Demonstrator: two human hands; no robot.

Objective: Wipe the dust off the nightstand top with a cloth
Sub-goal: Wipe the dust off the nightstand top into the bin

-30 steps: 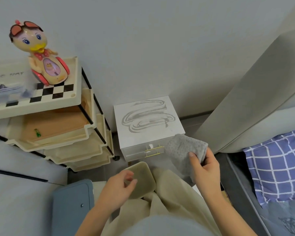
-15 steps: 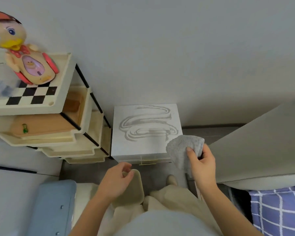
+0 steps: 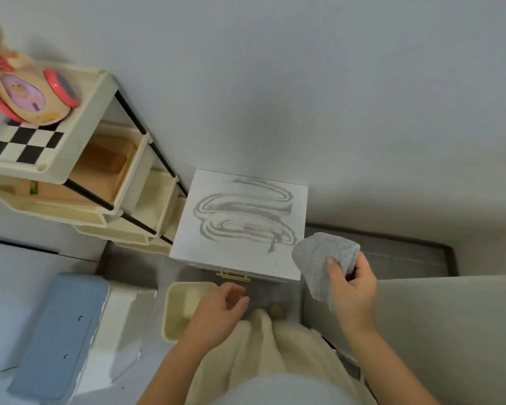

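The white nightstand top point(image 3: 287, 197) carries a film of dust with grey wiped swirls point(image 3: 246, 211) across its middle. My right hand point(image 3: 352, 287) grips a bunched grey cloth point(image 3: 322, 258) just off the top's front right corner, at its edge. My left hand point(image 3: 216, 312) is lower, in front of the nightstand, curled over the right side of a cream container point(image 3: 181, 308). The grip itself is hidden under the palm.
A cream tiered cart point(image 3: 100, 171) stands left of the nightstand, with a duck toy point(image 3: 27, 95) on its checkered top. A grey upholstered bed end point(image 3: 450, 331) is on the right. A blue and white box point(image 3: 59, 331) lies lower left. The wall is right behind the nightstand.
The view has tilted down over the nightstand. My right hand with the cloth has risen from the drawer front to the top's front right corner. The cream container has turned open side up.
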